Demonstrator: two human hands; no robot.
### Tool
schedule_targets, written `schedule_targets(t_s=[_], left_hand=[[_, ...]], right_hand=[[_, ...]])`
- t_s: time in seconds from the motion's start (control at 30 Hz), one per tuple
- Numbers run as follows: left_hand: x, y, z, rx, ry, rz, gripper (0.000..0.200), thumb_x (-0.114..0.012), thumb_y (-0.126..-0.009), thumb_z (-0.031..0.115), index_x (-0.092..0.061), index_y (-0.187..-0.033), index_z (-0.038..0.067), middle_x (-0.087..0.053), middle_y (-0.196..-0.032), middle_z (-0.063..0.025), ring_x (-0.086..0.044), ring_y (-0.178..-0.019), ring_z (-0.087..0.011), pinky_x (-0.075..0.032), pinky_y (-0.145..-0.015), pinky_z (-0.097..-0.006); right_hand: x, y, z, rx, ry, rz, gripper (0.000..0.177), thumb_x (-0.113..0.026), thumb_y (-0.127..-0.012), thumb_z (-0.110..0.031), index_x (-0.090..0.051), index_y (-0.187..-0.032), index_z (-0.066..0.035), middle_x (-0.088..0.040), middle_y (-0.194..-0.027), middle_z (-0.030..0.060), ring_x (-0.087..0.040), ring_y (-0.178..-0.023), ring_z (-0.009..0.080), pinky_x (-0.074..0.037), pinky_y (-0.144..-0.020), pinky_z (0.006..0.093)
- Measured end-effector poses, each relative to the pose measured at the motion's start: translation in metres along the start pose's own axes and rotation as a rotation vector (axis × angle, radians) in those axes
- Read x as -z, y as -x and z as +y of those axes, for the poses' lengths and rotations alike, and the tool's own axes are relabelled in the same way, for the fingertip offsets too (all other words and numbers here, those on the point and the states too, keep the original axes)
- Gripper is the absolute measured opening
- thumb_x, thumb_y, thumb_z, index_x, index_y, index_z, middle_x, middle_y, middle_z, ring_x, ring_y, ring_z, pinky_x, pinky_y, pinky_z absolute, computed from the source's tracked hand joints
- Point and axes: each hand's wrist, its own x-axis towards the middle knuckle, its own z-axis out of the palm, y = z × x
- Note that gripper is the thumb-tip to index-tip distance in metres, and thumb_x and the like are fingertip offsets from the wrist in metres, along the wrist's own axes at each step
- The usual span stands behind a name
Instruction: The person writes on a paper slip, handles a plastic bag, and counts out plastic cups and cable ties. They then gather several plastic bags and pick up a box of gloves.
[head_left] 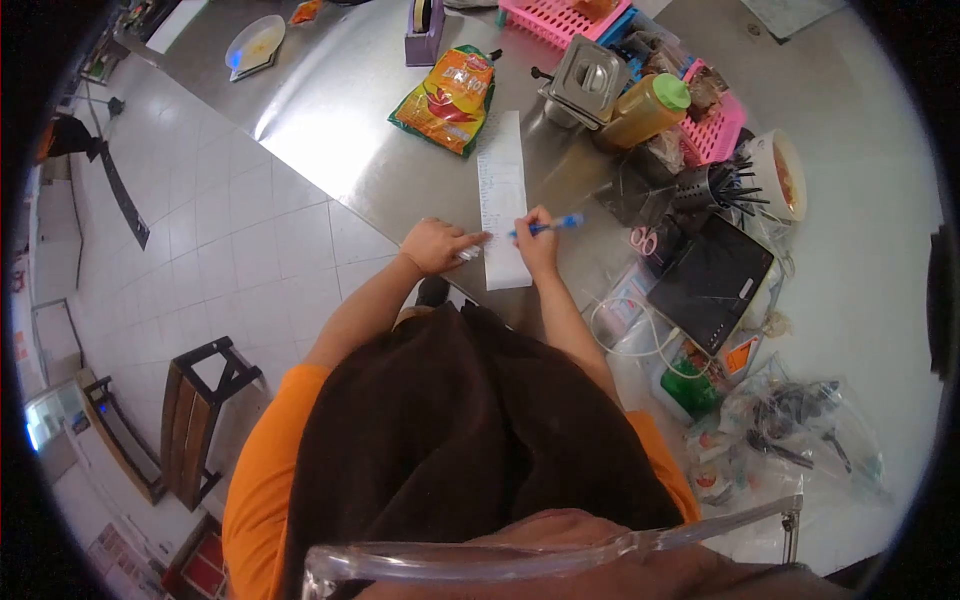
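Pinching a blue pen (pixel 555 225) in right fingers (pixel 525 226) over a long paper slip (pixel 505 175), resting left fingers (pixel 466 241) at its edge, can't really tell if gripping anything.

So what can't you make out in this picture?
All in the head view:
- Writing on the paper: too small and blurred to read.
- Whitish thing by the left hand: too small and partly covered by the fingers to identify.
- Tape dispenser: top cut off by the upper edge.
- Metal tub: contents hidden by its lid.
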Motion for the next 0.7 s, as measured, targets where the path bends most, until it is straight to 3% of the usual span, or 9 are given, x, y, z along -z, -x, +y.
schedule_targets(t_s=[0.1,0.2,0.3,0.4,0.5,0.53,0.63,0.7], left_hand=[[-0.006,0.003,0.0,0.009,0.04,0.136,0.052,-0.065,-0.064,0.024,-0.051,-0.114,0.022,-0.059,-0.073,-0.0028,-0.058,-0.066,-0.0258,-0.044,-0.06,-0.0378],[-0.017,0.001,-0.006,0.089,0.001,0.02,0.033,-0.062,-0.071,0.026,-0.053,-0.101,0.016,-0.06,-0.072,-0.0083,-0.058,-0.066,-0.0289,-0.044,-0.06,-0.0393],[-0.012,-0.015,0.004,0.436,0.431,0.495,0.021,-0.053,-0.083,0.032,-0.048,-0.082,0.011,-0.052,-0.057,-0.0049,-0.051,-0.051,-0.0236,-0.04,-0.051,-0.0343],[0.058,-0.026,0.022,0.343,2.26,0.319,0.03,-0.04,-0.092,0.035,-0.041,-0.074,0.011,-0.034,-0.05,0.0028,-0.035,-0.042,-0.0124,-0.032,-0.046,-0.0263],[0.127,-0.019,0.065,0.085,2.659,0.248,0.031,-0.033,-0.095,0.033,-0.037,-0.071,0.012,-0.021,-0.052,0.0064,-0.021,-0.043,-0.0055,-0.025,-0.045,-0.0212],[0.143,-0.017,0.076,0.038,2.682,0.229,0.031,-0.034,-0.094,0.033,-0.037,-0.072,0.012,-0.022,-0.052,0.0061,-0.023,-0.043,-0.0055,-0.025,-0.046,-0.0215],[0.156,-0.015,0.093,-0.067,2.731,0.187,0.031,-0.035,-0.094,0.033,-0.039,-0.072,0.012,-0.024,-0.052,0.0055,-0.025,-0.043,-0.0054,-0.026,-0.047,-0.0217],[0.141,-0.019,0.09,-0.089,2.757,0.183,0.03,-0.035,-0.094,0.032,-0.039,-0.072,0.013,-0.025,-0.052,0.0053,-0.025,-0.043,-0.0054,-0.026,-0.047,-0.0214]], right_hand=[[0.008,0.01,-0.021,-0.005,0.355,-0.066,0.02,-0.061,-0.075,-0.018,-0.051,-0.082,-0.003,-0.058,-0.072,0.0148,-0.056,-0.063,0.0318,-0.045,-0.06,0.038],[0.014,0.025,-0.031,0.068,0.593,-0.09,0.027,-0.061,-0.077,-0.023,-0.051,-0.092,-0.002,-0.059,-0.076,0.0172,-0.057,-0.066,0.0344,-0.046,-0.063,0.0404],[0.027,0.032,-0.049,0.113,0.614,-0.109,0.031,-0.059,-0.079,-0.024,-0.051,-0.099,-0.002,-0.059,-0.082,0.0177,-0.058,-0.071,0.0315,-0.046,-0.065,0.0384],[0.04,0.039,-0.081,0.101,0.283,-0.128,0.029,-0.056,-0.083,-0.022,-0.051,-0.103,-0.002,-0.059,-0.082,0.0137,-0.058,-0.074,0.0214,-0.047,-0.065,0.0317],[0.053,0.058,-0.125,-0.006,-0.173,-0.259,0.03,-0.056,-0.084,-0.023,-0.051,-0.105,-0.001,-0.058,-0.085,0.0108,-0.057,-0.076,0.0149,-0.046,-0.062,0.0276],[0.057,0.065,-0.14,-0.052,-0.325,-0.326,0.031,-0.056,-0.084,-0.024,-0.051,-0.106,-0.001,-0.058,-0.087,0.0102,-0.056,-0.077,0.0137,-0.046,-0.06,0.027],[0.071,0.088,-0.169,-0.029,-0.415,-0.255,0.03,-0.061,-0.08,-0.022,-0.054,-0.102,-0.003,-0.055,-0.09,0.0096,-0.055,-0.08,0.0185,-0.045,-0.067,0.0303],[0.101,0.091,-0.138,0.352,0.286,0.195,0.029,-0.063,-0.077,-0.02,-0.055,-0.101,-0.005,-0.053,-0.092,0.0099,-0.052,-0.086,0.0222,-0.042,-0.073,0.0331]])
